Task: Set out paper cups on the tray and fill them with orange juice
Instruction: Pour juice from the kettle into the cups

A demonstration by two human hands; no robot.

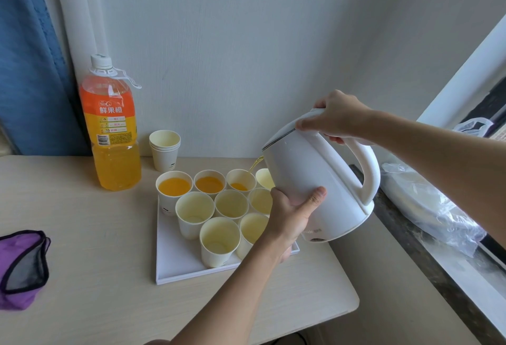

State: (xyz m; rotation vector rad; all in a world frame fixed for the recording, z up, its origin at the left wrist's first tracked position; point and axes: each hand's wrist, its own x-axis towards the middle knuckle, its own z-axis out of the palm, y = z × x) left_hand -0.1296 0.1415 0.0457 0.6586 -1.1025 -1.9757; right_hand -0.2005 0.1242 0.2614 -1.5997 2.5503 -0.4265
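- Right hand [336,120]: gripped handle of white electric kettle [315,169], tipped spout-down.
- Left hand [294,207]: spread flat, propped kettle body from below.
- Step in hand: poured orange juice [256,164] into third paper cup [240,182] of the back row on the tray [175,262].
- Next, by judgement: called for levelling off, then shifting the spout to the neighbouring empty cup [265,178].

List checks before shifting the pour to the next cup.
1. Right hand grips the kettle handle: ok.
2. Left hand braces the kettle body: ok.
3. Juice stream lands inside third cup: ok.
4. Third cup level matches first cup: not ok, lower.
5. Fourth cup upright, no juice seen: ok.
6. Juice left in kettle: cannot tell.
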